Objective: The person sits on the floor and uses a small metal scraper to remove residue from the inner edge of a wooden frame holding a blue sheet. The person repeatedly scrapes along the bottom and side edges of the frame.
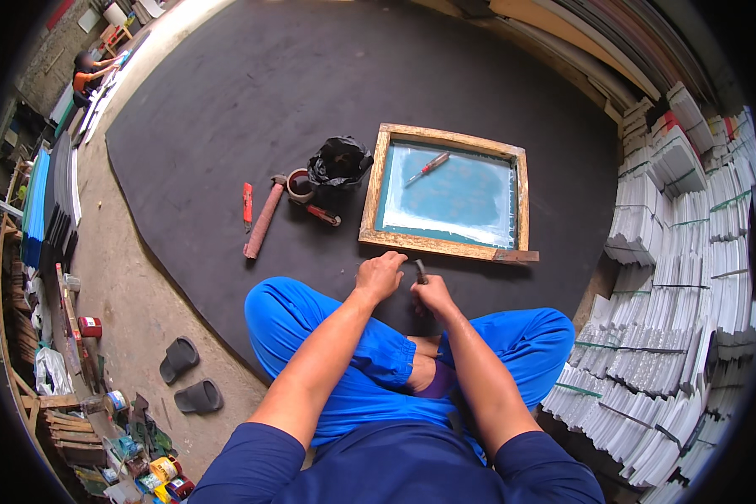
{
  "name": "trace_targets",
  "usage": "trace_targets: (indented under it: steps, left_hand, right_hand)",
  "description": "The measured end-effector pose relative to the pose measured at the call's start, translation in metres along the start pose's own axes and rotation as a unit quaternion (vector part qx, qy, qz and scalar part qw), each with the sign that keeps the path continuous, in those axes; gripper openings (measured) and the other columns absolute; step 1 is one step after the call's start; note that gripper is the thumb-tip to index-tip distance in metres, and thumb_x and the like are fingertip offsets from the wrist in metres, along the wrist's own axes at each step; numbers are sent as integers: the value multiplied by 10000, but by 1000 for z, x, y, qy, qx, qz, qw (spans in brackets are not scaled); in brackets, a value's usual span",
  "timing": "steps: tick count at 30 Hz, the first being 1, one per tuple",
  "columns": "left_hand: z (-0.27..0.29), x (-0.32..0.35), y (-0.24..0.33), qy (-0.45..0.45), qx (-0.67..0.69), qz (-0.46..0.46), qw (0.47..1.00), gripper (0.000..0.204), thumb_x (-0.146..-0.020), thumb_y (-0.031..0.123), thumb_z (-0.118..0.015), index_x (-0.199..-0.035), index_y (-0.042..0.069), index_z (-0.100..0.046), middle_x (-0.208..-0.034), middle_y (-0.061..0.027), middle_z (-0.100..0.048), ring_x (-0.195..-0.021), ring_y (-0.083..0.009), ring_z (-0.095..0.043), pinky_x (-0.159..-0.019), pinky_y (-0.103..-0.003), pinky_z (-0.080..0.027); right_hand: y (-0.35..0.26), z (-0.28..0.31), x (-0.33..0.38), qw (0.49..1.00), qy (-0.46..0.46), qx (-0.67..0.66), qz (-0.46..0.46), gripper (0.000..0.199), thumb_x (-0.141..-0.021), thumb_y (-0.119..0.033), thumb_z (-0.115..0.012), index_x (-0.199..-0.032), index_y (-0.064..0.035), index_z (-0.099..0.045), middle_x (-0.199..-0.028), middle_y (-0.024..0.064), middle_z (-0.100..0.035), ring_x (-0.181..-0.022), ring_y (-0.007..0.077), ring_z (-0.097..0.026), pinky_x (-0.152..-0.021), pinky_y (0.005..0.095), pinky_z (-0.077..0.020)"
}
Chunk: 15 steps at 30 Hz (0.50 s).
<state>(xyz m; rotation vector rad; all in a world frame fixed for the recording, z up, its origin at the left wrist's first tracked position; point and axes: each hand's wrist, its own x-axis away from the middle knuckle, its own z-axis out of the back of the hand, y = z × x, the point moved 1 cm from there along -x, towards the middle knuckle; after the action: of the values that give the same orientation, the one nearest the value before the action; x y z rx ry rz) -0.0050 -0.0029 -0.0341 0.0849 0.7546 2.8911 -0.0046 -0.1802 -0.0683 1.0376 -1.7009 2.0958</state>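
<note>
- Wooden screen frame [445, 189] with a blue-green mesh lies flat on a large dark mat [227, 109], just ahead of the person's crossed legs in blue trousers [311, 323].
- Left hand [380, 275] rests curled at the near rail of the frame, fingers bent down against the wood; whether it pinches anything cannot be told.
- Right hand [431, 294] is closed around a small dark tool [421, 270], whose tip points up toward the same near rail, just beside the left hand.
- On the mesh, near the far rail, lies a red-handled tool [428, 167].
- Left of the frame sit a black plastic bag [339, 161], a tape roll [299, 182], a red-handled screwdriver [319, 213], a hammer [264, 220] and a red utility knife [247, 204].
- Grey slippers [186, 376] lie on the concrete floor beside the mat.
- Bundled white stacks [689, 252] fill the right side.
</note>
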Motion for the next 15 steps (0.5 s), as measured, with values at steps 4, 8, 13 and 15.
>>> trace_targets:
  steps: [4,8,13,15]
  left_hand:
    - [-6,2,-5,-34,-40,22,998,179,-874,245,-683,-1021,167,-749,-985,-70,-734,-908,-312,-713,-781,-429,-574]
    - [8,6,0,-87,-71,90,990,165,-894,267,-668,-962,144,-755,-935,-102,-737,-885,-325,-719,-756,-444,-578]
    - [14,10,-6,-106,-43,80,990,182,-910,262,-664,-1013,128,-732,-994,-137,-732,-928,-337,-716,-793,-456,-570]
    - [20,11,-6,-121,-40,91,988,191,-914,258,-662,-1037,125,-722,-1008,-143,-729,-939,-341,-714,-806,-458,-566]
  right_hand:
    - [4,-20,7,996,-25,87,-1,156,-801,-134,-621,-832,7,-682,-657,134,-678,-523,203,-661,-500,338,-534]
    - [4,-25,10,995,-74,63,-25,183,-797,-113,-644,-910,31,-655,-694,108,-673,-543,163,-636,-506,308,-516]
    - [6,-19,13,987,-159,0,-25,321,-796,-58,-649,-1111,-2,-617,-805,91,-674,-611,128,-620,-572,268,-512]
    - [7,-15,20,982,-185,-26,-17,371,-812,-39,-651,-1180,-18,-605,-836,91,-669,-649,133,-630,-596,294,-530]
